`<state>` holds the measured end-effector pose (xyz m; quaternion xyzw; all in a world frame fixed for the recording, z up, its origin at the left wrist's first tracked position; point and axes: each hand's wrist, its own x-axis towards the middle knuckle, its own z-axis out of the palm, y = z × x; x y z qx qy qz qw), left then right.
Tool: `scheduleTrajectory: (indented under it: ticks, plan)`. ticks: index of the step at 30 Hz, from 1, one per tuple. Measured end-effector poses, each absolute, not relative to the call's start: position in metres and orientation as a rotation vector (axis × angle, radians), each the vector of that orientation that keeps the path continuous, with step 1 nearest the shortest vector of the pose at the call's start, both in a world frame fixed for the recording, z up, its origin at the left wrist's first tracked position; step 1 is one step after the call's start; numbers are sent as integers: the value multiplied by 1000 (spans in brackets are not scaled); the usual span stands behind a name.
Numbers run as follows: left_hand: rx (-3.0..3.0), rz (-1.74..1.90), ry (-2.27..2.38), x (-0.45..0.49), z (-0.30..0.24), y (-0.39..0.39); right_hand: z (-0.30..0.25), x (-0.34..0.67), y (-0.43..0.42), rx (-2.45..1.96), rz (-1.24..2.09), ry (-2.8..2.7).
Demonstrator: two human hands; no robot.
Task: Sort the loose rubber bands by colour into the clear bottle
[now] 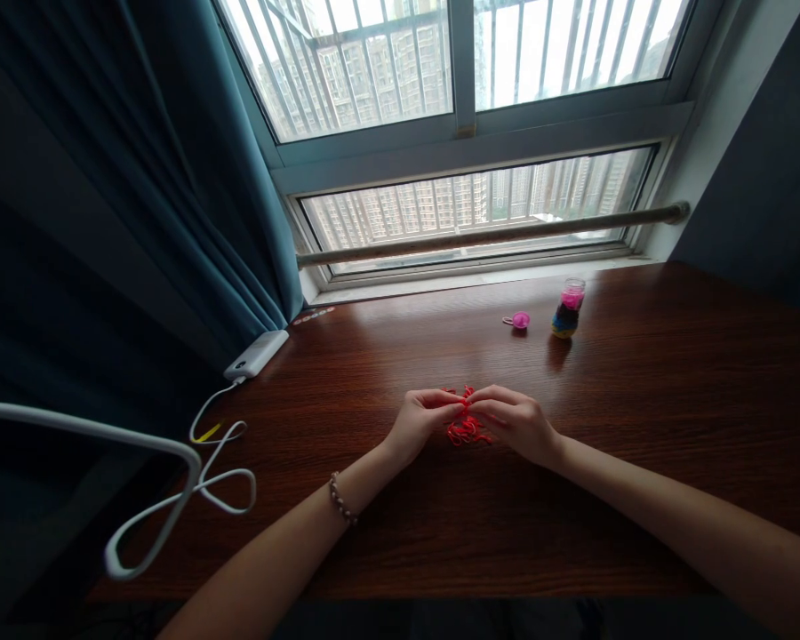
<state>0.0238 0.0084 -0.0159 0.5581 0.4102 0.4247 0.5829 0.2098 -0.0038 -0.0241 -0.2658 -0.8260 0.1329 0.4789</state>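
Note:
A tangle of red cord (465, 432) lies on the dark brown wooden table, just under my fingertips. My left hand (421, 420) comes in from the left, thumb and forefinger pinched on a strand of the cord. From the right, my right hand (516, 420) pinches the cord too, its fingertips almost touching those of the left. The exact spot where the fingers grip is small and partly covered by them. Around my left wrist sits a beaded bracelet (340, 499).
Toward the back right stand a small jar (566, 311) with coloured contents and a pink lid-like piece (520, 321). A white power strip (257, 355) and its looping white cable (223, 500) occupy the left edge. Behind the table are a window and a blue curtain (193, 160).

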Motion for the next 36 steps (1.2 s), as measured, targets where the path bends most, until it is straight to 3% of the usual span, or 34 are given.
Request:
scheduleTrajectory:
  ticks: [8,16,19,24,30,36]
  plan:
    - [1244,1056,1001,19,-15,13,-14,218,5,-821,353,-1865]
    - [1250,1055,1021,14,-14,14,-11,324,76,-1334,-259,-1078]
    - [1273,1064,1045,13,-15,15,-24,365,98,-1427,-184,-1170]
    - [1320,1066,1084,11,-16,18,-52,376,123,-1445,253,-1380]
    - [1374,1056,1118,13,-18,19,-70,359,138,-1405,191,-1429]
    - [1505,1127,1169,12,-12,20,-50,339,117,-1331,160,-1486]
